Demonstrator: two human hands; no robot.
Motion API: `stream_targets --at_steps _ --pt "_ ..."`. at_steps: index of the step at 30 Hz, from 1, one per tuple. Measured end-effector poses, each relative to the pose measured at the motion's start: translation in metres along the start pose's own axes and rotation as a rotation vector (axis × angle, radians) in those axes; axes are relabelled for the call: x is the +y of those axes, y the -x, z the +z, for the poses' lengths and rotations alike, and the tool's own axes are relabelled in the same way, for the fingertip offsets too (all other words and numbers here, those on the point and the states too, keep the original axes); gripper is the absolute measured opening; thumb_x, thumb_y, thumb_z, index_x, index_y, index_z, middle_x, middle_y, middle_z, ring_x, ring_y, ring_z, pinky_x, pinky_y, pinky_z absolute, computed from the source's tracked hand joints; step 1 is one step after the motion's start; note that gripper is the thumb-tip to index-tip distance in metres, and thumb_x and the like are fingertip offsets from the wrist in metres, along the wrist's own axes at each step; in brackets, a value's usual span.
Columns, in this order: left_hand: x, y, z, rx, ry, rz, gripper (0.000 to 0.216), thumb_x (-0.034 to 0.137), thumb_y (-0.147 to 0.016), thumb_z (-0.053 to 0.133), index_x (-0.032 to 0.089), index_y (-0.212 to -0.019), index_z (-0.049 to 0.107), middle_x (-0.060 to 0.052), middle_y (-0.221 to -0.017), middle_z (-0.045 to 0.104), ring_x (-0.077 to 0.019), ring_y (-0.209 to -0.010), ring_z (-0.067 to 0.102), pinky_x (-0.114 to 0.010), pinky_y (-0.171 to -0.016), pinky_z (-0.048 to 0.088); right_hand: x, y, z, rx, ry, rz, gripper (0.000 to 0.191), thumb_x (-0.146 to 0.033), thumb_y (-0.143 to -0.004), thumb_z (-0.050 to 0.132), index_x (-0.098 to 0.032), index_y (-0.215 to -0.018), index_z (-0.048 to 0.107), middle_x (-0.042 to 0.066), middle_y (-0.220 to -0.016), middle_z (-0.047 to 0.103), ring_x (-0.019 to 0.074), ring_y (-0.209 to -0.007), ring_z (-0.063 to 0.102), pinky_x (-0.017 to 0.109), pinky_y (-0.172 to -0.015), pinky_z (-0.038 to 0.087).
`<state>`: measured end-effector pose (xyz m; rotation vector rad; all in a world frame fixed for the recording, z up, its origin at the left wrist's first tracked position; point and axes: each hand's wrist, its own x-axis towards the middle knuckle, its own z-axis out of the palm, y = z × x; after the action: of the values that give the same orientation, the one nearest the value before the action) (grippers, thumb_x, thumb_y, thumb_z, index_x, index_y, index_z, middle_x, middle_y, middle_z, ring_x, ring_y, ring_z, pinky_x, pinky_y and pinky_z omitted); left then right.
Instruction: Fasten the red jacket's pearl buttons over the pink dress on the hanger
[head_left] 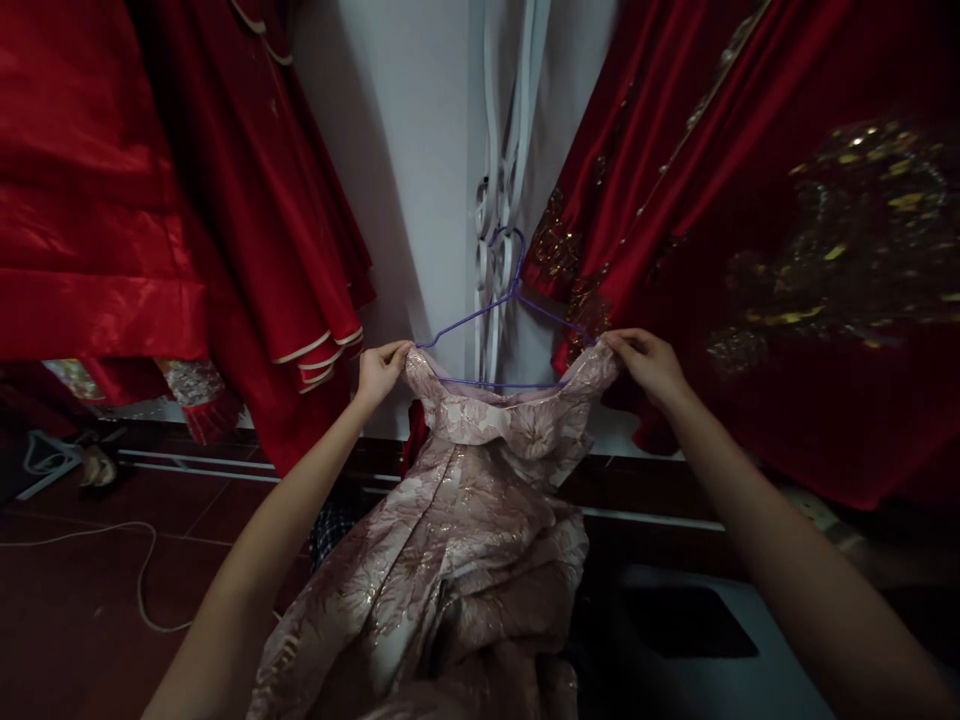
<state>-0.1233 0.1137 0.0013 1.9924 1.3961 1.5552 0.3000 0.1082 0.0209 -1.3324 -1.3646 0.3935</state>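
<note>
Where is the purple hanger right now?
The purple hanger is mid-frame in the head view, inside the shoulders of the pink dress, which the left hand and right hand pinch; its hook stands before the white wall, between red gowns.

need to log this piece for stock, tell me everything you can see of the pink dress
The pink dress looks like pale pink brocade with a shiny floral pattern and a folded-over neckline. Its top sits on a purple wire hanger, held up in front of a white wall between red gowns. The left hand pinches one shoulder and the right hand the other, spreading the top wide. The skirt falls in pleats and bunches low in the view; its hem is out of sight.
</note>
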Motion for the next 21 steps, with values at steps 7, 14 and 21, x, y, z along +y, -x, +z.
stream_targets --at_steps 7,14,21 --pt "-0.019 0.042 -0.011 -0.14 -0.278 -0.091 0.041 0.045 -0.084 0.042 0.013 -0.087 0.068 -0.007 -0.081 0.07 -0.0186 -0.073 0.064 -0.025 -0.062 0.046 0.043 0.032 -0.014 0.114 0.084 0.147 0.019 -0.029 -0.074 0.05 -0.015 -0.083 0.061 0.014 -0.09 0.066 0.0221 -0.075 0.059 0.036 -0.07 0.046" --pt "0.062 0.066 0.023 -0.637 -0.567 0.59 0.028 0.03 -0.088 0.038 0.018 -0.095 0.062 -0.008 -0.093 0.065 -0.0171 -0.093 0.058 -0.026 -0.078 0.045 0.029 0.075 -0.005 -0.241 0.299 0.012 0.016 -0.033 -0.07 0.057 -0.021 -0.08 0.062 0.006 -0.086 0.068 0.024 -0.08 0.061 0.038 -0.077 0.045" --pt "0.082 0.046 0.102 -0.573 -0.521 0.77 0.021 0.026 -0.083 0.047 0.013 -0.08 0.064 -0.012 -0.136 0.041 -0.0257 -0.124 0.037 -0.045 -0.104 0.028 -0.03 0.049 -0.003 -0.146 0.559 -0.297 0.02 -0.036 -0.081 0.046 -0.02 -0.09 0.057 0.008 -0.092 0.067 0.023 -0.083 0.061 0.031 -0.076 0.043"
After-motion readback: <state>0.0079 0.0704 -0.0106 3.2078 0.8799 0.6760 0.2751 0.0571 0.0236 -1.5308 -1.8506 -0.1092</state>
